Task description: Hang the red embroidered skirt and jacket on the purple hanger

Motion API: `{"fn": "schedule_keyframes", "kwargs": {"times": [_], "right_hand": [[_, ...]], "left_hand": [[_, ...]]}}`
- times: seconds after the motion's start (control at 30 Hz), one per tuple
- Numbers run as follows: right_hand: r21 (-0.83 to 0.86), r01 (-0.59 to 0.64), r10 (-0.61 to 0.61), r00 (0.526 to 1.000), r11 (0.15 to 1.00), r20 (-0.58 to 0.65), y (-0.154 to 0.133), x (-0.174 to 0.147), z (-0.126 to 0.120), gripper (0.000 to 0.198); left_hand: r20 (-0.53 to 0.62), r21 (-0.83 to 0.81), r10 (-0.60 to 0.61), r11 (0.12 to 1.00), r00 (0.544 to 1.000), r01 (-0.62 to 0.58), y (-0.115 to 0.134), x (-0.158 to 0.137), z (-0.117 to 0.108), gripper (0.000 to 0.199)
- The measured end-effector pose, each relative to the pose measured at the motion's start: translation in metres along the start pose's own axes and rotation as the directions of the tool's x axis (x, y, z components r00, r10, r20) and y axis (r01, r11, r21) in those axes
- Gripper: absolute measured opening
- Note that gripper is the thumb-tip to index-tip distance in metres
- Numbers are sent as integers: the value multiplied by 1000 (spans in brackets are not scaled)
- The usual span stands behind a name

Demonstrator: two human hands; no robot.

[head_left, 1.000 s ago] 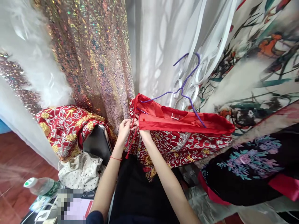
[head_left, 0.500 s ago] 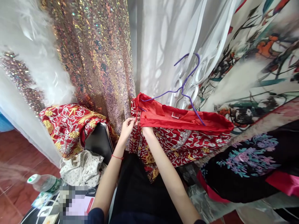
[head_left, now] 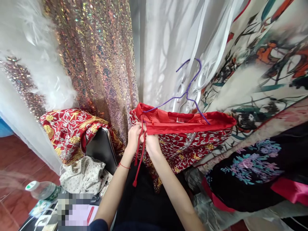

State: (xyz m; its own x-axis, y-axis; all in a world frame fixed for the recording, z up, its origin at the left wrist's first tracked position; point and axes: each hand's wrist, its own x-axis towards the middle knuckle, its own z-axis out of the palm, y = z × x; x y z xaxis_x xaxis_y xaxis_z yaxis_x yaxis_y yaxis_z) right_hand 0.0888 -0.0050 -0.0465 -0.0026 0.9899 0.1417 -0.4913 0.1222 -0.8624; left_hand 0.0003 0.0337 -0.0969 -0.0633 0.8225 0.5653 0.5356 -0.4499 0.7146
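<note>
A red skirt (head_left: pixel 192 146) with silver and gold embroidery hangs before me, its plain red waistband (head_left: pixel 183 129) held wide. Inside the waistband sit the lower ends of a purple wire hanger (head_left: pixel 187 91). At the waistband's left end, my left hand (head_left: pixel 134 138) is closed on a red drawstring (head_left: pixel 141 160). Two cord ends dangle from there, with knotted tips. Close beside it, my right hand (head_left: pixel 151 142) is closed at the waistband's edge; its fingertips are partly hidden by cloth and cord.
To the left, another red embroidered garment (head_left: pixel 72 128) drapes over a black chair back (head_left: pixel 99 147). Below are a polka-dot cloth (head_left: pixel 80 175) and a plastic bottle (head_left: pixel 47 190). Sequined fabric (head_left: pixel 96 57) hangs behind; a black floral garment (head_left: pixel 250 163) lies right.
The two drawstring ends now hang down in front of my hands. My left hand has come nearer to my right. The waistband and hanger sit slightly further left.
</note>
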Motion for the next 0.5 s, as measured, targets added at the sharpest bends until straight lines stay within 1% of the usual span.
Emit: {"fn": "schedule_keyframes", "kwargs": {"times": [0.07,0.17,0.23,0.3,0.37,0.43,0.5], "right_hand": [[81,25,-24,1000,996,-11,-15,-5,7,43],[129,35,-34,999,991,-6,-29,-10,15,46],[135,27,-31,999,990,25,-29,-10,15,45],[130,21,-31,997,991,77,-24,-11,12,41],[124,13,-27,993,992,114,-16,-14,6,35],[117,-14,-1,991,993,131,-7,-20,-3,32],[106,-66,52,991,992,126,6,-28,-13,31]], "left_hand": [[-26,-23,-4,1000,1000,3,3,-6,5,19],[-55,-79,-44,996,997,40,7,-11,5,22],[-29,-56,-68,996,997,66,9,-11,-2,20],[36,-46,-66,997,997,68,13,-13,-13,13],[61,-143,-65,987,996,73,18,-18,-24,14],[22,-314,-91,945,996,93,23,-29,-29,27],[-28,-439,-161,888,986,133,28,-46,-29,39]]}}
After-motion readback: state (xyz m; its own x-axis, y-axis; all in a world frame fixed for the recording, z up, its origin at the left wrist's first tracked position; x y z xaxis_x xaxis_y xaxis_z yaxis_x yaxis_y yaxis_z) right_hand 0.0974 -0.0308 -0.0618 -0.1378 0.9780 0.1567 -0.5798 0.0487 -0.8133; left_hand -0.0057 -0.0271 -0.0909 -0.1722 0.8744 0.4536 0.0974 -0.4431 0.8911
